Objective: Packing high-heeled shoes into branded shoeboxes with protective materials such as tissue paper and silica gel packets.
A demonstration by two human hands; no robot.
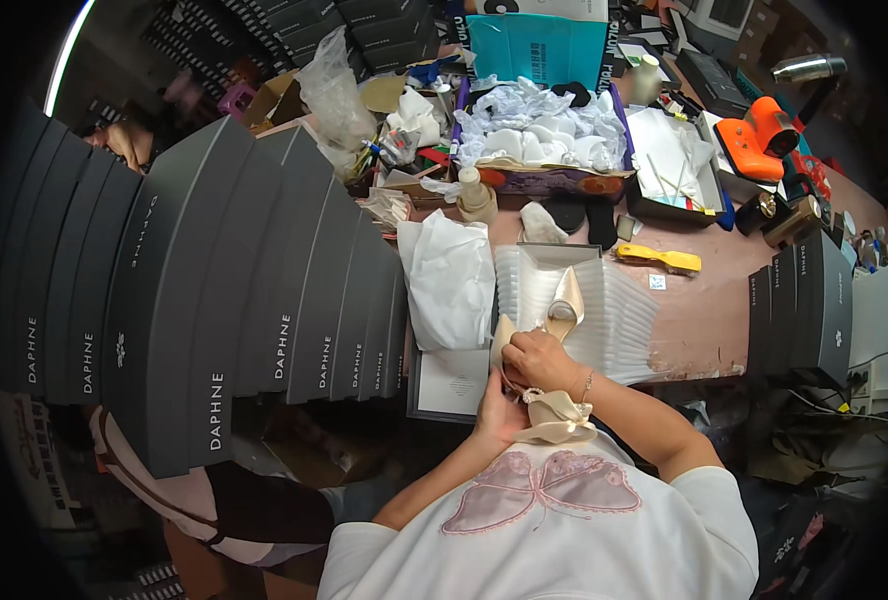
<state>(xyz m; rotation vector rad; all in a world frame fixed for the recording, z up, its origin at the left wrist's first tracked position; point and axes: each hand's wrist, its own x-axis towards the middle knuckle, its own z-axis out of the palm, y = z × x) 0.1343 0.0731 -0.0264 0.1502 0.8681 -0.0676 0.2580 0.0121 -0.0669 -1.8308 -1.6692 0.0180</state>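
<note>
My left hand [497, 413] grips a cream satin shoe [556, 417] close to my chest, its bow end toward me. My right hand [541, 360] closes on the upper part of the same shoe, just above the left hand. A second cream pointed shoe [567, 300] lies right beyond my right hand on a stack of white tissue sheets [619, 315]. Crumpled white wrapping paper [451, 280] sits left of the tissue, over an open shoe box with a white lid insert [452, 385].
A tall fanned row of dark grey shoe boxes [224, 290] fills the left. More grey boxes [809, 300] stand at the right table edge. Behind: a yellow scraper [661, 259], a box of white paper stuffing [544, 135], a teal box [536, 48], an orange tool [759, 140].
</note>
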